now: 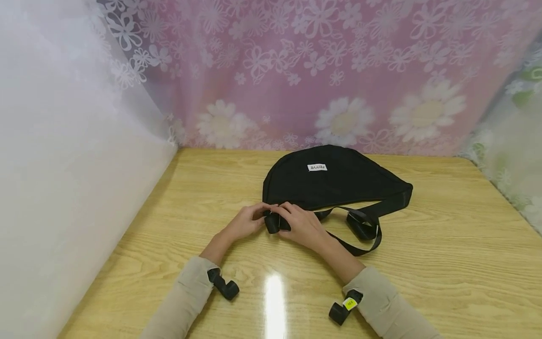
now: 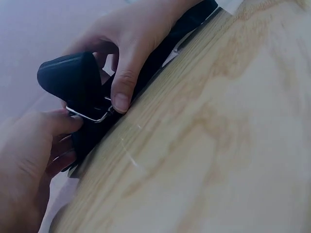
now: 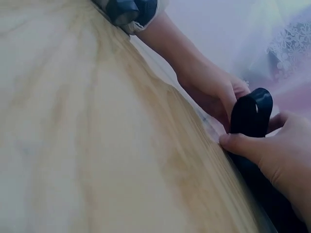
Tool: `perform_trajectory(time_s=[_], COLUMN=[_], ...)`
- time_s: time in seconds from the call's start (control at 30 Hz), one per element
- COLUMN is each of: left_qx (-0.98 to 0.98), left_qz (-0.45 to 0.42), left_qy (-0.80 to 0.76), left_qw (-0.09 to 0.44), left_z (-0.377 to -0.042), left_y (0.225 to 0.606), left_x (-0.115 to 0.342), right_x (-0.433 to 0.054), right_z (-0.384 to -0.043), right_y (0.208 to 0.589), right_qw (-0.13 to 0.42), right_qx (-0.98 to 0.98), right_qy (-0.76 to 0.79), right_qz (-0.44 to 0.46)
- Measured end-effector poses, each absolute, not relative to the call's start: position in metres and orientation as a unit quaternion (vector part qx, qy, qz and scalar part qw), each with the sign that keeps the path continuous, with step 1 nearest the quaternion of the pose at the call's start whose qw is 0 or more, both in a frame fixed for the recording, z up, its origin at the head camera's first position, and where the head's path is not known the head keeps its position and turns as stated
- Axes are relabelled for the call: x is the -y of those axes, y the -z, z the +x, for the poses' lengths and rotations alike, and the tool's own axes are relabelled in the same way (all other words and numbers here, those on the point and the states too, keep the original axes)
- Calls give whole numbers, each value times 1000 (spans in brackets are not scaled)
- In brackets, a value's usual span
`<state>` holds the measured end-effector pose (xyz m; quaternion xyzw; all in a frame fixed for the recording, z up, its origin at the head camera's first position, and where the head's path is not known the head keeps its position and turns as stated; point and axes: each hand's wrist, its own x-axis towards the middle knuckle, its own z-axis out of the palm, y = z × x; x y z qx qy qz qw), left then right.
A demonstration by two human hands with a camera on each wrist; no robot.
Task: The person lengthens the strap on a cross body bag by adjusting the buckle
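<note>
A black crescent-shaped bag (image 1: 338, 181) lies on the wooden table, its white label (image 1: 317, 167) upside down from here. At the bag's near left end, my left hand (image 1: 247, 222) pinches the black strap (image 1: 272, 224) beside a metal slider buckle (image 2: 87, 116). My right hand (image 1: 301, 227) grips the strap from the other side, its thumb at the buckle's other end in the left wrist view. Between the two hands the strap stands up in a loop (image 3: 251, 114). Some fingertips are hidden behind the strap.
More strap (image 1: 377, 235) curls over the table right of my right hand, with a folded part (image 1: 362, 225) inside its bend. A floral curtain (image 1: 322, 75) hangs behind the table (image 1: 449, 245); a white sheet (image 1: 84, 155) borders the left. Both sleeve cuffs carry black wrist devices (image 1: 223, 285).
</note>
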<state>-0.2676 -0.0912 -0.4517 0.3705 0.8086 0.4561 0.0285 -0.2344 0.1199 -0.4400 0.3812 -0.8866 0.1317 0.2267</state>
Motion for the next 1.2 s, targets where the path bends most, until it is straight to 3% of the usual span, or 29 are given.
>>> perform_trajectory(time_s=[0.17, 0.43, 0.73, 1.2], left_qx=[-809, -804, -816, -841], left_qz=[357, 342, 393, 391], left_qy=[-466, -485, -424, -368], left_qw=[32, 34, -22, -60], left_z=[-270, -272, -271, -267], left_y=[451, 451, 453, 449], left_x=[92, 93, 93, 91], right_x=[-115, -110, -113, -124], right_z=[-234, -235, -237, -241], right_y=[439, 438, 439, 439], right_qw=[260, 265, 312, 337], right_qx=[887, 895, 871, 832], right_qy=[-98, -65, -136, -204], right_qz=[368, 354, 353, 391])
